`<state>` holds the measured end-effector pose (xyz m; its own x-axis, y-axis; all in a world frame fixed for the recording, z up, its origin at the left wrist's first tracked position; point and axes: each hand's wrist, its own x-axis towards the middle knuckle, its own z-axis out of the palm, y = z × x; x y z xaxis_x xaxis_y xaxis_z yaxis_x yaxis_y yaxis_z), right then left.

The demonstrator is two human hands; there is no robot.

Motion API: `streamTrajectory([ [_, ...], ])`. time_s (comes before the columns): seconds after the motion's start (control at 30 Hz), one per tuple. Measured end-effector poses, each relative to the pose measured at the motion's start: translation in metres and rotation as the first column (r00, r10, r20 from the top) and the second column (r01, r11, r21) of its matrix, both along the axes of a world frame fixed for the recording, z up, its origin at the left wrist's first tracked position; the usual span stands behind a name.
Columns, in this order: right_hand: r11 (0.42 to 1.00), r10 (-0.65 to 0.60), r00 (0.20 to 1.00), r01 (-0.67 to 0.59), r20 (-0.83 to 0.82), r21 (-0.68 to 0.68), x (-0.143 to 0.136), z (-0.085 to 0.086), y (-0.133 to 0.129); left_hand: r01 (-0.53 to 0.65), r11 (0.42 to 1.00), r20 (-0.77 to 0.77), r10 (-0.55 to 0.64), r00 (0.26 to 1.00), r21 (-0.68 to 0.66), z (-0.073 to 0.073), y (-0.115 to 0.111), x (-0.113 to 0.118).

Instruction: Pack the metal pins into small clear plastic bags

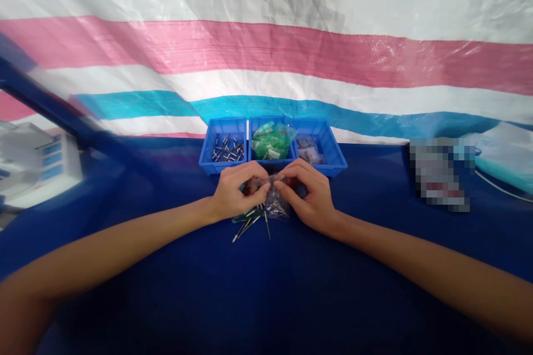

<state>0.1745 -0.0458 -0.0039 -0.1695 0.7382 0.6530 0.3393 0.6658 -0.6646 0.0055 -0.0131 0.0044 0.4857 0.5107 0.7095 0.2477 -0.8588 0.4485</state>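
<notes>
Both my hands meet over a blue table (270,288), pinching a small clear plastic bag (271,180) by its top edge. My left hand (235,191) grips the bag's left side, my right hand (310,191) its right side. The bag hangs down between them, with more crinkled clear plastic (277,208) beneath. A few thin metal pins with green parts (249,221) lie loose on the cloth just under my left hand.
Three blue bins stand side by side behind my hands: the left one (225,150) holds metal pins, the middle one (272,141) green bagged parts, the right one (320,147) clear bags. A striped tarp hangs behind. A white box (37,163) sits at the left.
</notes>
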Motion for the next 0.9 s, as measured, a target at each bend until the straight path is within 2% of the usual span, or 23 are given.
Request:
streamTrajectory([
  [0.17, 0.999, 0.004, 0.999, -0.006, -0.046, -0.05, 0.0007, -0.001, 0.0017, -0.018, 0.999, 0.025, 0.019, 0.999, -0.034, 0.0, -0.0005, 0.0003],
  [0.33, 0.993, 0.031, 0.998, -0.038, -0.061, -0.11, 0.0006, -0.0021, 0.0023, -0.072, 0.997, 0.046, 0.073, 0.996, -0.011, -0.0002, -0.0001, 0.0003],
  [0.63, 0.996, 0.046, 0.998, -0.05, -0.048, -0.074, -0.0001, -0.0027, 0.002, -0.139, 0.989, 0.094, 0.135, 0.986, 0.042, -0.0041, 0.0007, 0.0003],
  [0.9, 0.998, 0.038, 0.997, -0.041, -0.062, -0.048, 0.0004, -0.0035, 0.0031, -0.111, 0.993, 0.069, 0.109, 0.992, 0.027, -0.0036, 0.0005, -0.0002],
])
